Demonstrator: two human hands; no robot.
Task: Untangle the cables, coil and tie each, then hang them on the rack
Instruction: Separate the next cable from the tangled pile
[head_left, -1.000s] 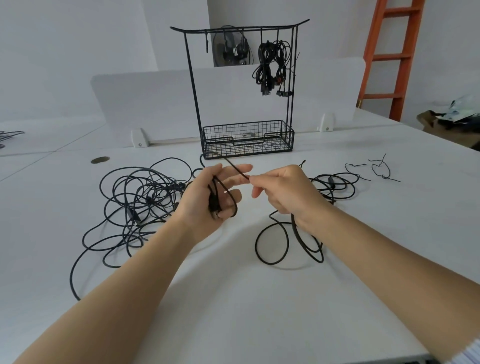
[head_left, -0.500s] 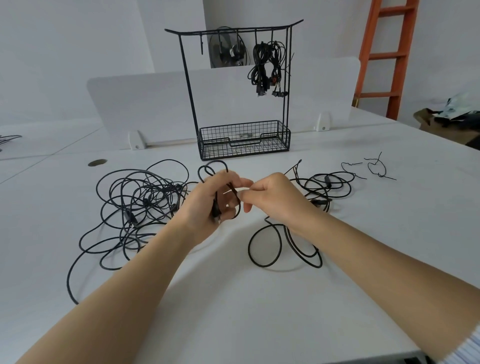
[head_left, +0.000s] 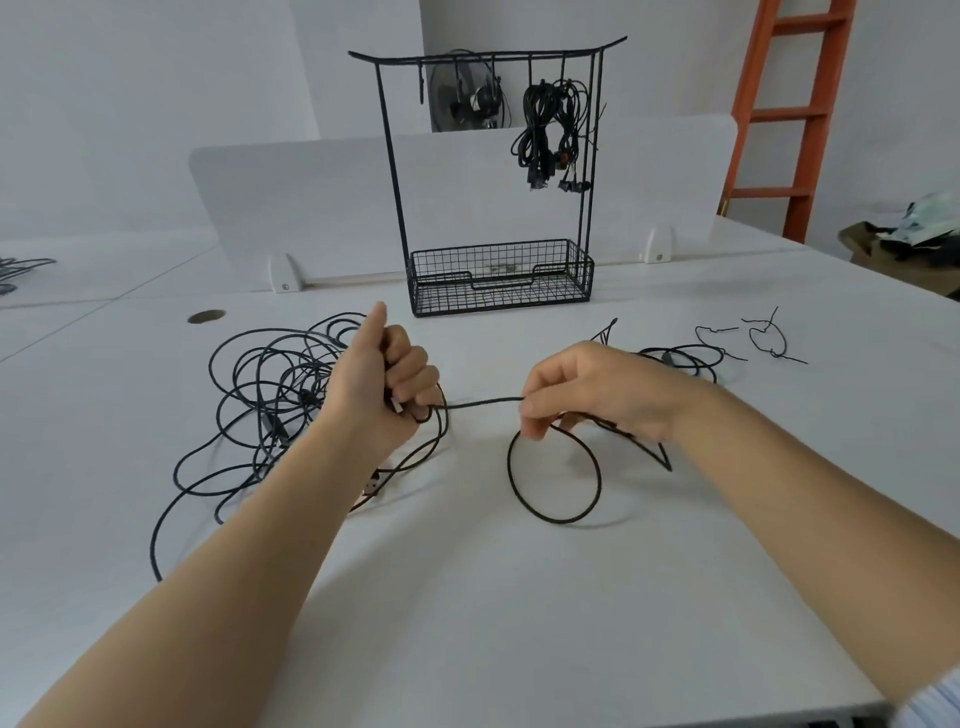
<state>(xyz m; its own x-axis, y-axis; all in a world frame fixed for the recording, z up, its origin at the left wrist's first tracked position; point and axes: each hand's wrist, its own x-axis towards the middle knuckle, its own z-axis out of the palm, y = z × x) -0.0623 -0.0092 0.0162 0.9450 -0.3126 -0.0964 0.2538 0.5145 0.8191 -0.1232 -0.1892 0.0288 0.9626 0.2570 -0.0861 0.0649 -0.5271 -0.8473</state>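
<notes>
From the head camera we see the left hand (head_left: 387, 379) clenched round a few turns of a black cable (head_left: 483, 402), thumb pointing up. The right hand (head_left: 597, 395) pinches the same cable between thumb and forefinger. Between the hands the cable runs taut and almost level, left to right. Below the right hand it drops into a round loop (head_left: 553, 478) lying flat on the white table (head_left: 519, 597).

Left of the left hand we find the tangle of cables (head_left: 260, 384), touching the wrist. The wire rack (head_left: 498, 280) stands upright beyond both hands, with coiled cables (head_left: 545, 130) hanging at its right end. Two twist ties (head_left: 769, 338) lie far right. Bare tabletop stretches between us and the hands.
</notes>
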